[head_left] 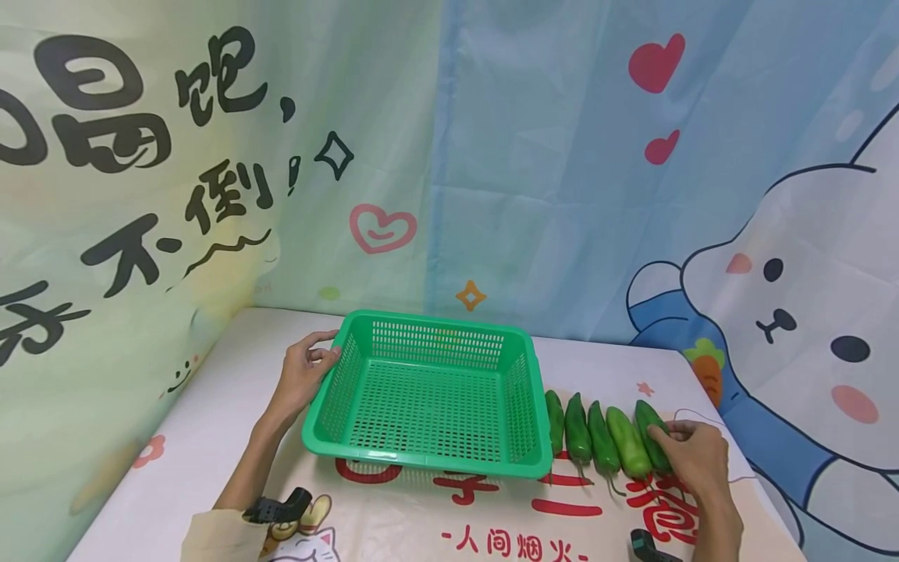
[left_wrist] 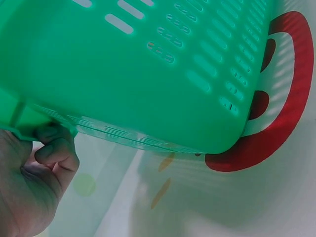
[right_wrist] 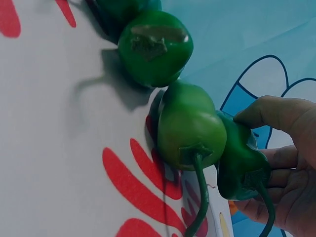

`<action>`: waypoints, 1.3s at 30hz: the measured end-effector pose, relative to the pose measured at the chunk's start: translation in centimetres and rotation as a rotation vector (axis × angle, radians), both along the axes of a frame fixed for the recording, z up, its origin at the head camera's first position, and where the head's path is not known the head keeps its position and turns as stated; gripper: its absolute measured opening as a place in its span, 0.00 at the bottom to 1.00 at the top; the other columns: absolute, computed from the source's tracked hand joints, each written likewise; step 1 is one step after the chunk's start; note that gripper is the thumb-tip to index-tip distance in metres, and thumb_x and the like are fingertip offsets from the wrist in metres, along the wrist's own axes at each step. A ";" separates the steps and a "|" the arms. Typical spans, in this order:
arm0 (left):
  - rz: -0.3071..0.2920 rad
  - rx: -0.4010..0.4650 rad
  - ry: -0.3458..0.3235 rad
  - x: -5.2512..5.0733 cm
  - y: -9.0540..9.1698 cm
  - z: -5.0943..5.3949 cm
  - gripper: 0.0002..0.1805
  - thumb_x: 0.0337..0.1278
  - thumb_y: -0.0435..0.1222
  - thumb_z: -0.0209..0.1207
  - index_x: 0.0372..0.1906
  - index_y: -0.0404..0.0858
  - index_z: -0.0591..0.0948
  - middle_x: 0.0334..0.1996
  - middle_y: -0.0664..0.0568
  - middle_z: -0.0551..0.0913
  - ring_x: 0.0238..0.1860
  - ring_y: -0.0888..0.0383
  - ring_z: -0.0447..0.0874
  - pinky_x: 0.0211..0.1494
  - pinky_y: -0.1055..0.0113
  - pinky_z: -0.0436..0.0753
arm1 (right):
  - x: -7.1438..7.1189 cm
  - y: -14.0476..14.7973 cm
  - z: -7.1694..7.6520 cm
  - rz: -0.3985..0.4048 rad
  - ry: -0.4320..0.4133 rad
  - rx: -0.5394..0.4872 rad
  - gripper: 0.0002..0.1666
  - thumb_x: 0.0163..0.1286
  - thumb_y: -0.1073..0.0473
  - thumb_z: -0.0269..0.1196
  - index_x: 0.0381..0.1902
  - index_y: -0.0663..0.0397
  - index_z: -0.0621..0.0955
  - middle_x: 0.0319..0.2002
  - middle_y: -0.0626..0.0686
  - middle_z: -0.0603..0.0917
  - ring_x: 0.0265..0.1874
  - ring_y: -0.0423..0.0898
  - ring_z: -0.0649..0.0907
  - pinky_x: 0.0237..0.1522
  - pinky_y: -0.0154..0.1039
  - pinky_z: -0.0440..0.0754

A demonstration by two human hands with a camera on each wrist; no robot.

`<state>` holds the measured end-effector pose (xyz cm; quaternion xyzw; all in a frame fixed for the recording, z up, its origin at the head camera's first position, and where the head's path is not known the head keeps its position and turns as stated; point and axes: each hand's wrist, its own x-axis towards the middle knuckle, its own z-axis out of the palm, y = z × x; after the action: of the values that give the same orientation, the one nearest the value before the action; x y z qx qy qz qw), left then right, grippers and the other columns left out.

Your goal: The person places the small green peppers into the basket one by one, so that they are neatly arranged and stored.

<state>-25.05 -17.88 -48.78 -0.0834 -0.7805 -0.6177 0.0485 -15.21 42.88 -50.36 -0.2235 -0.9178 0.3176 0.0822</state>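
My left hand [head_left: 298, 380] grips the left rim of a green plastic basket [head_left: 428, 459], thumb and curled fingers at its edge. Inside, the basket holds nothing. The left wrist view looks onto its slotted wall [left_wrist: 123, 84] from close by, with the left hand [left_wrist: 39, 177] at the rim. To the basket's right, green peppers lie side by side in a row. My right hand [head_left: 702, 457] pinches the rightmost pepper [head_left: 649, 431] between thumb and fingers. In the right wrist view this dark pepper [right_wrist: 240, 170] touches a lighter green pepper [right_wrist: 190, 128].
Several other peppers, among them a dark one [head_left: 578, 431], stretch between the basket and the right hand. A printed cloth [head_left: 414, 523] with red characters covers the table. Behind hangs a patterned curtain [head_left: 534, 195]. Black wrist devices [head_left: 277, 507] sit on both wrists.
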 end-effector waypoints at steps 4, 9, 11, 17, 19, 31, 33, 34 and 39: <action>0.000 0.004 0.004 0.0 0.0 0.0 0.25 0.84 0.34 0.58 0.76 0.26 0.74 0.38 0.26 0.88 0.25 0.58 0.92 0.29 0.68 0.91 | 0.0 -0.1 0.3 0.000 0.014 -0.003 0.30 0.77 0.52 0.68 0.57 0.80 0.84 0.46 0.75 0.88 0.44 0.61 0.86 0.29 0.24 0.81; 0.003 0.002 0.008 -0.1 -0.1 -0.2 0.25 0.85 0.34 0.57 0.75 0.26 0.74 0.38 0.27 0.88 0.25 0.59 0.91 0.30 0.68 0.91 | 0.1 -0.3 0.8 0.000 0.027 -0.008 0.30 0.77 0.52 0.68 0.58 0.80 0.84 0.49 0.76 0.87 0.45 0.62 0.87 0.30 0.28 0.87; 0.002 0.002 0.011 -0.2 -0.1 -0.3 0.24 0.85 0.34 0.57 0.75 0.26 0.74 0.38 0.27 0.89 0.25 0.59 0.91 0.30 0.68 0.91 | 0.1 -0.5 1.0 -0.003 0.032 -0.018 0.30 0.77 0.52 0.68 0.59 0.79 0.84 0.50 0.77 0.87 0.46 0.62 0.87 0.30 0.26 0.87; 0.004 -0.008 0.021 -0.4 -0.2 -0.5 0.24 0.85 0.34 0.57 0.75 0.26 0.74 0.40 0.25 0.88 0.26 0.59 0.92 0.31 0.68 0.92 | 0.1 -1.0 1.6 -0.004 0.037 -0.040 0.32 0.79 0.51 0.68 0.62 0.79 0.82 0.54 0.78 0.86 0.50 0.66 0.87 0.30 0.23 0.85; 0.009 -0.006 0.018 -0.3 -0.1 -0.6 0.24 0.85 0.34 0.57 0.75 0.27 0.75 0.40 0.25 0.89 0.26 0.59 0.92 0.31 0.68 0.92 | 0.2 -1.2 1.7 0.001 0.036 -0.048 0.32 0.80 0.51 0.68 0.62 0.79 0.82 0.54 0.78 0.86 0.49 0.67 0.88 0.30 0.23 0.85; 0.003 0.000 0.014 0.0 -0.1 -0.3 0.25 0.85 0.35 0.57 0.75 0.27 0.74 0.39 0.27 0.89 0.26 0.58 0.92 0.30 0.68 0.91 | 0.2 -2.1 2.9 0.018 -0.033 -0.199 0.40 0.81 0.42 0.65 0.68 0.76 0.79 0.65 0.78 0.82 0.57 0.66 0.87 0.35 0.22 0.85; 0.005 0.001 0.011 0.0 -0.1 -0.3 0.25 0.85 0.35 0.57 0.75 0.27 0.74 0.39 0.27 0.89 0.26 0.58 0.92 0.30 0.68 0.91 | 0.1 -2.3 3.1 0.035 -0.051 -0.223 0.42 0.81 0.40 0.64 0.70 0.75 0.78 0.67 0.77 0.81 0.58 0.64 0.87 0.36 0.23 0.86; 0.005 0.004 0.010 0.0 -0.1 -0.3 0.25 0.85 0.35 0.57 0.76 0.27 0.74 0.39 0.27 0.89 0.26 0.57 0.93 0.30 0.68 0.91 | 0.1 -2.4 3.2 0.041 -0.061 -0.232 0.43 0.82 0.39 0.64 0.71 0.75 0.77 0.67 0.77 0.81 0.57 0.62 0.87 0.37 0.23 0.86; 0.004 0.006 0.006 0.0 -0.1 -0.3 0.25 0.85 0.35 0.57 0.76 0.26 0.73 0.39 0.28 0.89 0.26 0.58 0.93 0.31 0.68 0.92 | -0.4 -3.2 3.6 0.053 -0.081 -0.285 0.45 0.81 0.37 0.63 0.73 0.73 0.76 0.67 0.73 0.83 0.50 0.44 0.86 0.40 0.23 0.84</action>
<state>-25.10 -17.93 -49.06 -0.0834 -0.7786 -0.6198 0.0522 -15.61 39.73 -46.80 -0.2210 -0.8715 0.4377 0.0042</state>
